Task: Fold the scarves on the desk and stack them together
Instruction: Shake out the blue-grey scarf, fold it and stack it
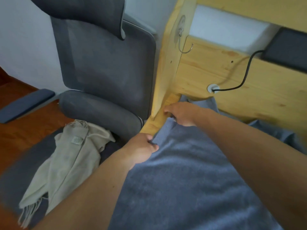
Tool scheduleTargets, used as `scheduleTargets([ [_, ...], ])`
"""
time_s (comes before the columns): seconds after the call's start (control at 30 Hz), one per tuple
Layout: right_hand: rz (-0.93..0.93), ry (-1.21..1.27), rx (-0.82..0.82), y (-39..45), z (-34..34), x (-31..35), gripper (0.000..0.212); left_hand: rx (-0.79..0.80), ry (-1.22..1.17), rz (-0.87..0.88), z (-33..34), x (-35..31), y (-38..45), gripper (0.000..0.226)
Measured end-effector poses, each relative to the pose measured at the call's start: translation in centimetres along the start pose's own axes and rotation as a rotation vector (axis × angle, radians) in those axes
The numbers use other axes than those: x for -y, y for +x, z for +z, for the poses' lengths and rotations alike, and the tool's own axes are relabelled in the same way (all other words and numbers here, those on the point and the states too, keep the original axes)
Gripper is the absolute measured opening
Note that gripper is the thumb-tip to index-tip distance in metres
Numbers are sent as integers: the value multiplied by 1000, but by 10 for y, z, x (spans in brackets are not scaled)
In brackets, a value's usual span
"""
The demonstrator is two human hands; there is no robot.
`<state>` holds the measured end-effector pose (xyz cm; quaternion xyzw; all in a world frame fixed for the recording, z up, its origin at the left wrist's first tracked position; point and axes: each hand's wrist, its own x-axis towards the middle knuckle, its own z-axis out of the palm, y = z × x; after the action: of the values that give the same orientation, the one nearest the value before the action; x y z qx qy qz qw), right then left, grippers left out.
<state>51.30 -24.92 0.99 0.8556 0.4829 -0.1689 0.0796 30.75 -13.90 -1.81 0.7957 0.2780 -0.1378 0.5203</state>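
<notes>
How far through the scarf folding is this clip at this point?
Early. Nothing looks folded or stacked yet. In hand: the blue scarf lies spread over the desk, the left hand pinching its edge, the right hand at its far edge. Left: the beige scarf lies crumpled on the chair.

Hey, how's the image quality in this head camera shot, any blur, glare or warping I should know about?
Head view: soft, even daylight with no glare or hard shadows; motion blur smears the blue scarf, both forearms and the right hand; the left hand is a bit softer than the beige scarf; wide-angle warping bends the wooden desk post and chair.
</notes>
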Motion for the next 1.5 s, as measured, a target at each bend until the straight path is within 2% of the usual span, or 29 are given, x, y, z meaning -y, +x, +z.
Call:
scheduleTargets([
  [0.07,22,-22,22,2,-10,-4,28,4,-2,12,1,-1,-2,22],
  [0.2,47,-12,-10,-3,-34,-12,18,-7,-19,13,-3,-2,-7,27],
  [0.57,188,314,296,2,-59,-28,22,4,-6,15,-5,-1,-14,40],
  [0.67,227,292,279,2,-61,-31,12,3,-5,16,-4,-5,-16,40],
  [0.77,256,273,201,1,-62,-40,27,10,-3,14,-5,-4,-15,40],
  [0.87,288,281,156,-4,-61,-49,30,7,4,18,-5,-4,-15,41],
  [0.97,275,183,117,-11,-60,-59,33,2,2,16,-6,-4,-15,42],
  [1.1,280,113,136,-28,-68,-75,15,7,6,5,-8,-3,-14,43],
  [1.23,299,315,206,-39,-79,-81,22,-10,23,15,-6,-5,-14,43],
  [1.37,316,609,179,-41,-78,-78,13,-17,22,29,-5,-2,-13,43],
  [1.5,323,830,138,-40,-71,-81,13,-29,20,45,-5,2,-12,40],
])
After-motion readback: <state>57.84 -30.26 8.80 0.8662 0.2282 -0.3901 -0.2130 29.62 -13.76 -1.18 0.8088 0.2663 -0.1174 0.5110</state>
